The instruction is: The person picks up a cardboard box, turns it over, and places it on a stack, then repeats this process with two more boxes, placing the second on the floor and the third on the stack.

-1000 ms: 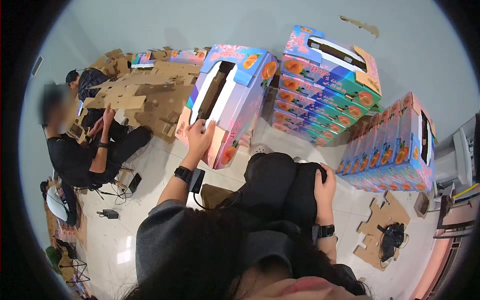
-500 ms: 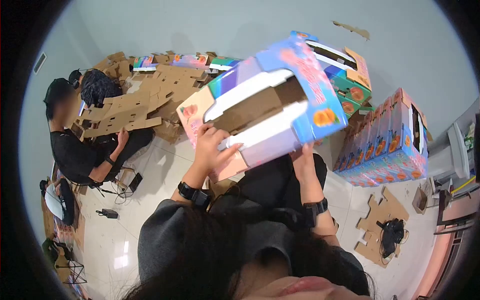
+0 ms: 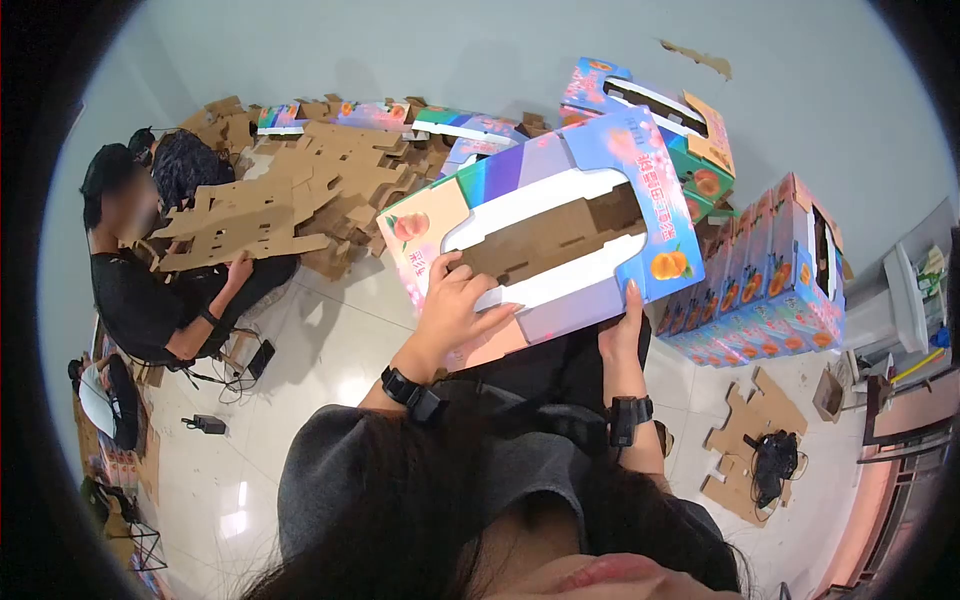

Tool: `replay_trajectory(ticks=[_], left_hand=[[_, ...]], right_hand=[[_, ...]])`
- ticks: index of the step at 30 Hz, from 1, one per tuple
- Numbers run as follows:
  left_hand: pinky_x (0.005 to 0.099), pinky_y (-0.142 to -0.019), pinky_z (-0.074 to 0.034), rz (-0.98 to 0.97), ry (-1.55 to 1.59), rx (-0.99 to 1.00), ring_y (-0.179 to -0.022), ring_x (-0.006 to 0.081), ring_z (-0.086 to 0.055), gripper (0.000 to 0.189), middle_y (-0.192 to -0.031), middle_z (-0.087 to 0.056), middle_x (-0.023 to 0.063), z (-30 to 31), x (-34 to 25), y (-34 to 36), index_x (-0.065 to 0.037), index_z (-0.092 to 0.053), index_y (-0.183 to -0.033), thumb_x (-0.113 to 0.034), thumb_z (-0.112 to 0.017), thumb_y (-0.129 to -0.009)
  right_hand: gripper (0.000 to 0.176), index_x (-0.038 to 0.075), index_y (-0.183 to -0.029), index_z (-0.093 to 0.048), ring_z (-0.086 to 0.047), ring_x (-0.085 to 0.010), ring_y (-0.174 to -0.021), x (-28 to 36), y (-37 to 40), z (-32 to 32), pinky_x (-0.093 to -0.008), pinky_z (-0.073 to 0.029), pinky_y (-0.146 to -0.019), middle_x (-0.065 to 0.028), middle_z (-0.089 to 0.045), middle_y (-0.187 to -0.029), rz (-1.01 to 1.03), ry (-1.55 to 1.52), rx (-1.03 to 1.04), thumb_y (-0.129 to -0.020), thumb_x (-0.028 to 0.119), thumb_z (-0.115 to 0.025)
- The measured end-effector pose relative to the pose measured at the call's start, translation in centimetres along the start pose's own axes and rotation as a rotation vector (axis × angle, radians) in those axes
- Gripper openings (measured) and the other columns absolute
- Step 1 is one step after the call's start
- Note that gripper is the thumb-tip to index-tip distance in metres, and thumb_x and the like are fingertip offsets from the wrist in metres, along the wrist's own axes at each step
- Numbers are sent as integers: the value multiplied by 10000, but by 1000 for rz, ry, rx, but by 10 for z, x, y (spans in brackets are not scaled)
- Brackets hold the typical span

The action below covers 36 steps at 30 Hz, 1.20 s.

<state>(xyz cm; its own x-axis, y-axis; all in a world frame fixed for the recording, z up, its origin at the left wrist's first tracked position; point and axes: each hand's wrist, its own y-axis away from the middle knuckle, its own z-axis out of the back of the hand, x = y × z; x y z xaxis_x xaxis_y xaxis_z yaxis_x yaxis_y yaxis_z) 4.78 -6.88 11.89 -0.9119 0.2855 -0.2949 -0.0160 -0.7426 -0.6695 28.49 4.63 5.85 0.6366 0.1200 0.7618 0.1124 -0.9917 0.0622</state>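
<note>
A printed cardboard fruit box [image 3: 600, 320] is held up in front of me, tilted, with a long opening in its upper face showing brown cardboard inside. My left hand [image 3: 460, 305] grips its near left edge, fingers bent over the opening's rim and thumb along the white border. At the near right corner, my right hand [image 3: 625, 325] holds the box from below, its thumb up against the side and its other fingers mostly hidden.
A row of finished boxes [image 3: 760, 290] stands on the right, and stacked boxes [image 3: 700, 160] lean near the wall. Flat cardboard [image 3: 350, 160] lies at the back left. A co-worker [image 3: 150, 290] holds a brown sheet. Cardboard scrap [image 3: 735, 440] with a black device lies right.
The box has shifted slightly right and down in view and its top face now shows more squarely. Both hands have moved with it, still holding it.
</note>
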Motion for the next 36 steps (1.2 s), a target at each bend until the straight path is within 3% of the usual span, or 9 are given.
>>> replay_trajectory(ticks=[7,18,21,24,27,29,32,34,36], left_hand=[[434,-950,-369,-122,-21,18,-701,232,-547,321,-649,-532,58,14,12,-8,-108,-644,-792,-382,-774,-684],[413,-938,-409,-137,31,34,-721,191,-604,215,-731,-639,60,14,-1,-18,-95,-684,-835,-252,-761,-711],[410,-896,-442,-172,112,-75,-768,202,-631,206,-774,-663,66,12,3,-19,-96,-691,-876,-159,-760,-692],[415,-903,-425,-206,83,-366,-828,225,-629,288,-866,-663,44,25,2,-28,-105,-678,-919,-189,-774,-661],[412,-878,-433,-165,-177,-473,-956,250,-613,356,-1043,-655,61,74,1,-49,-109,-668,-949,-200,-785,-625],[431,-932,-419,-140,-120,-205,-1105,307,-558,563,-1191,-599,118,113,19,-63,-88,-636,-1085,-264,-815,-581],[455,-1009,-369,-33,-52,1,-1197,363,-493,815,-1274,-539,184,141,24,-82,-55,-547,-1251,-350,-839,-550],[456,-1036,-346,-109,28,189,-1219,387,-466,963,-1306,-503,212,142,31,-84,-25,-469,-1323,-413,-845,-526],[433,-1031,-355,-211,80,401,-1228,396,-450,1092,-1326,-468,244,141,29,-91,19,-367,-1388,-455,-836,-523]], right_hand=[[632,95,-1352,-406,-426,-241,-1257,-11,19,8,-412,-314,-1066,-57,-472,-1327,-216,-54,101,-854,430,-605],[615,91,-1288,-460,-478,-244,-1196,1,16,3,-419,-364,-1024,-62,-528,-1233,-65,-5,0,-809,428,-648],[605,90,-1283,-464,-496,-248,-1179,6,12,8,-419,-381,-1011,-66,-536,-1226,-22,-16,-8,-809,417,-648],[604,84,-1282,-465,-501,-250,-1177,14,9,16,-421,-389,-1009,-70,-538,-1230,-10,-52,27,-807,409,-650],[620,76,-1290,-458,-514,-261,-1169,16,2,35,-428,-403,-1001,-79,-547,-1230,7,-76,114,-800,401,-655],[636,75,-1303,-446,-527,-269,-1155,18,0,49,-434,-409,-995,-87,-550,-1231,-9,-90,225,-792,384,-666],[665,50,-1252,-487,-552,-261,-1124,21,-3,67,-421,-446,-977,-85,-571,-1187,-26,-144,238,-681,252,-763],[652,63,-1290,-466,-548,-277,-1142,19,-7,86,-432,-448,-977,-105,-554,-1236,-76,-191,405,-727,256,-731],[650,65,-1291,-477,-545,-288,-1154,14,-11,100,-447,-453,-983,-108,-554,-1249,-93,-222,440,-718,226,-737]])
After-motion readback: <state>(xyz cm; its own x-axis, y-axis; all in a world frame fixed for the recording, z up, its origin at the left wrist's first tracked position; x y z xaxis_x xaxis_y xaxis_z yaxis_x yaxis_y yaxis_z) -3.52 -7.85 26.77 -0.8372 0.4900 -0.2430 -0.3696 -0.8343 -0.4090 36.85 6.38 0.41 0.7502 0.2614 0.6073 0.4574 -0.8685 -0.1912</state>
